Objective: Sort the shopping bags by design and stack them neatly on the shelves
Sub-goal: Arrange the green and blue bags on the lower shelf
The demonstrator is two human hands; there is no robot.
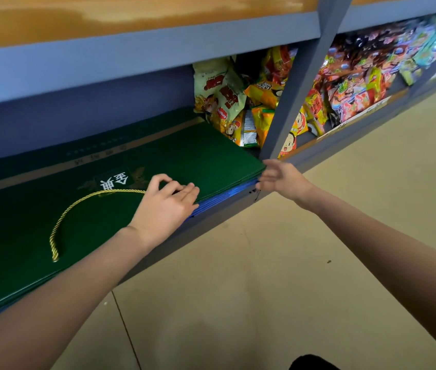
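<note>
A flat stack of dark green shopping bags point(190, 153) with a gold rope handle point(78, 206) and white characters lies on the low shelf point(219, 209). Blue bag edges point(227, 194) show under the green ones at the front. My left hand point(164, 206) rests on the top green bag near the front edge, fingers fairly straight, index finger bent. My right hand point(281, 177) is at the stack's right front corner, fingers loosely spread and touching the bag edges.
Colourful snack packets point(233, 102) fill the shelf right of the bags, past a grey-blue upright post point(291, 102), with more packets point(358, 84) further right. A shelf board point(131, 52) hangs low above. Beige floor point(291, 276) lies in front.
</note>
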